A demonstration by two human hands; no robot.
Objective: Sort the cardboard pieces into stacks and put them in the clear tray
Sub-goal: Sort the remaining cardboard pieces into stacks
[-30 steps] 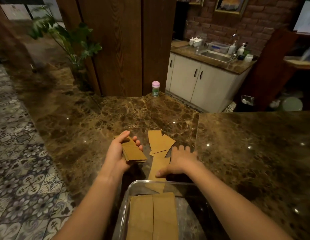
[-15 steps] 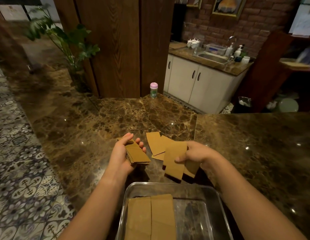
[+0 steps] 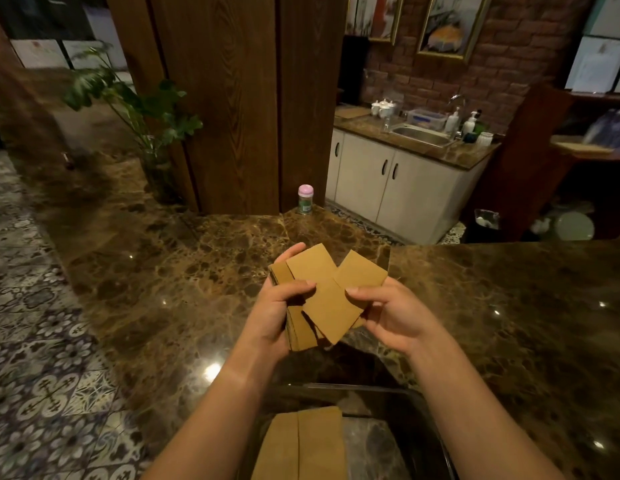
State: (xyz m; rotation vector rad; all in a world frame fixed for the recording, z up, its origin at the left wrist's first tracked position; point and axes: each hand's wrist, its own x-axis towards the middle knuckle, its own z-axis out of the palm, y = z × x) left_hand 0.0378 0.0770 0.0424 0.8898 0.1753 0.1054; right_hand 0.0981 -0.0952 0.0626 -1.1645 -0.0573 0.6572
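Brown flat cardboard pieces [image 3: 324, 299], light, stiff and prone to sliding apart, are clamped between left hand [image 3: 279, 315] and right hand [image 3: 393, 315]; squeezing the edges looks safest.

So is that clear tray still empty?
No, the clear tray already holds two flat cardboard stacks lying side by side.

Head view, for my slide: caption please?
Both hands gather brown cardboard pieces above a partly filled clear tray.
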